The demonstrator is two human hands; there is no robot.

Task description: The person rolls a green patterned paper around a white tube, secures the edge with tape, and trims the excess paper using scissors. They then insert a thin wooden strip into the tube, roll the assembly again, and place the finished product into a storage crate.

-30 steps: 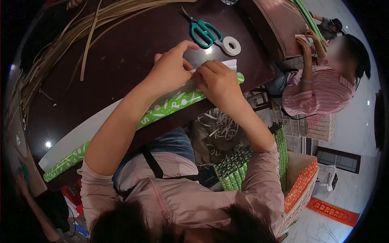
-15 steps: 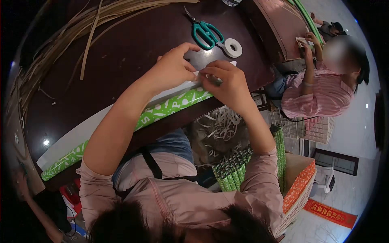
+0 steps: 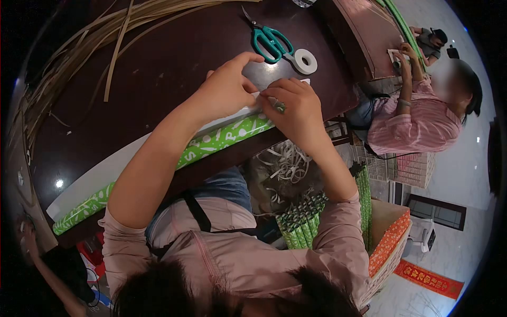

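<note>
- Table (image 3: pixel 158 74): dark brown, glossy top; the person sits at its near edge.
- Roll of wrapping paper (image 3: pixel 211 145): green with white print, white on its inner face; lies slantwise along the near edge of the table, one end close to the near left corner, the other under the two hands.
- Left hand (image 3: pixel 227 87): curled, thumb and forefinger pinched on the white edge of the paper at the roll's right end; remaining fingers bent, forefinger knuckle raised.
- Right hand (image 3: pixel 296 108): curled over the same end of the roll, fingertips pressing the white paper edge, touching the left hand's fingertips; a small dark-green bit shows at its thumb, too small to tell what it is.
- Scissors (image 3: pixel 269 39): teal handles, blades shut, lying toward the far edge of the table, beyond the hands.
- Tape roll (image 3: pixel 305 59): white, flat on the table, just beside the scissors' handles.
- Cane strips (image 3: pixel 95 42): pale, long, spread in a fan across the far left part of the table.
- Rolled green tubes (image 3: pixel 306 222): a bundle standing below the near edge, beside the person's right arm.
- Orange patterned box (image 3: pixel 393 240): next to the tubes.
- Another person (image 3: pixel 417 116): striped pink top, seated past the right edge of the table, hands raised.
</note>
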